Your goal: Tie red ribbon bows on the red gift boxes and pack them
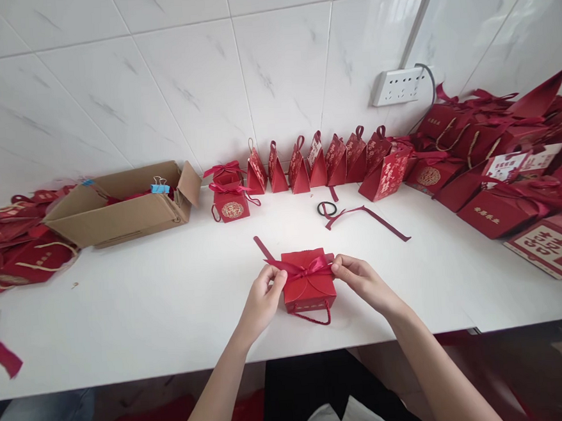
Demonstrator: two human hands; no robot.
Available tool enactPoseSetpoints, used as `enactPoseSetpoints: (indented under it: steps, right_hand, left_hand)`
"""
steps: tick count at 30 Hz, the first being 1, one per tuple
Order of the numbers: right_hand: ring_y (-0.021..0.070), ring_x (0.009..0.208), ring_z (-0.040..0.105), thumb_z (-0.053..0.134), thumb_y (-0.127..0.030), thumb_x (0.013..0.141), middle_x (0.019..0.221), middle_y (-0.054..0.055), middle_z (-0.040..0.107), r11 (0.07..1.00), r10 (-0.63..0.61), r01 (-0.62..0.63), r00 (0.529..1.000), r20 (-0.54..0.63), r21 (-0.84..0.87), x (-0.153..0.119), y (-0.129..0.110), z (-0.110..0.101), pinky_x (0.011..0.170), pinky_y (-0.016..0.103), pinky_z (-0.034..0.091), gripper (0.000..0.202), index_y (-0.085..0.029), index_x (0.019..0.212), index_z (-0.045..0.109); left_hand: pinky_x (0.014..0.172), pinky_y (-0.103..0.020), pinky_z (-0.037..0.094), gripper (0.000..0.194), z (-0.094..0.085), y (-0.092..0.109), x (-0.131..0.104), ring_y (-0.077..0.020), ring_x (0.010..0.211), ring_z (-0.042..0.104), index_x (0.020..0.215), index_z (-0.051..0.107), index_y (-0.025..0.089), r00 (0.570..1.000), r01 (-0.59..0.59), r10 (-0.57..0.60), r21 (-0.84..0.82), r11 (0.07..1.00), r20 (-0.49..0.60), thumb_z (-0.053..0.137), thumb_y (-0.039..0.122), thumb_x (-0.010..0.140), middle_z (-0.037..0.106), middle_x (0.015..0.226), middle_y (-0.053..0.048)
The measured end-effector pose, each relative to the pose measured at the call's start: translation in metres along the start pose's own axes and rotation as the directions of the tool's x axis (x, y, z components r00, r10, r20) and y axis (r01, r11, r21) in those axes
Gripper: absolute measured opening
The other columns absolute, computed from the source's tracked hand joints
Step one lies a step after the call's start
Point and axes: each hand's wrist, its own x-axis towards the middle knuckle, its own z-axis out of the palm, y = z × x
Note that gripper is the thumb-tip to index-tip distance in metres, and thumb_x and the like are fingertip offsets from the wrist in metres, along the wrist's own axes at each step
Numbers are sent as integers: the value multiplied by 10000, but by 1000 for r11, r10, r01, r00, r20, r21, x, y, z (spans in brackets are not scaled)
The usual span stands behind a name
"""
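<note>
A small red gift box (308, 290) sits on the white table in front of me, its rope handle hanging toward the near edge. Across its top runs a red ribbon (306, 271) tied in a bow. My left hand (262, 296) pinches the ribbon at the box's left side, with a ribbon tail sticking out beyond the fingers. At the right side, my right hand (363, 282) pinches the other side of the bow between thumb and fingers.
Behind stand a row of triangular red boxes (298, 174), two bow-tied boxes and a cardboard box (117, 212). A loose ribbon (378, 220) and black ring (326, 208) lie mid-table. Red boxes (495, 211) pile up at right, more at far left.
</note>
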Motion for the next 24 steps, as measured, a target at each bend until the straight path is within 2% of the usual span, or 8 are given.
enactPoseSetpoints:
  steps: [13, 20, 24]
  right_hand:
    - [153, 741, 472, 558, -414, 855, 740, 8, 521, 982, -3, -3, 999, 32, 187, 4, 17, -5, 733, 306, 369, 293, -194, 670, 501]
    - [147, 731, 488, 575, -408, 842, 727, -1, 532, 969, 10, -17, 999, 32, 246, 3, 14, -4, 746, 303, 378, 290, -193, 663, 500]
    - [146, 713, 487, 574, -431, 836, 726, 0, 534, 970, 37, -46, 998, 40, 241, 3, 17, -2, 727, 294, 381, 309, -192, 659, 487]
  left_hand:
    - [639, -254, 319, 335, -6, -11, 6, -116, 646, 316, 680, 353, 195, 995, -25, 33, -84, 996, 94, 414, 460, 875, 326, 689, 29]
    - [626, -242, 320, 323, -5, -14, 7, -111, 633, 309, 673, 359, 193, 995, -27, 37, -107, 994, 93, 417, 437, 876, 323, 675, 35]
    - [599, -238, 308, 322, 1, -21, 10, -105, 613, 305, 655, 363, 190, 997, -48, 57, -160, 986, 50, 429, 419, 872, 325, 656, 38]
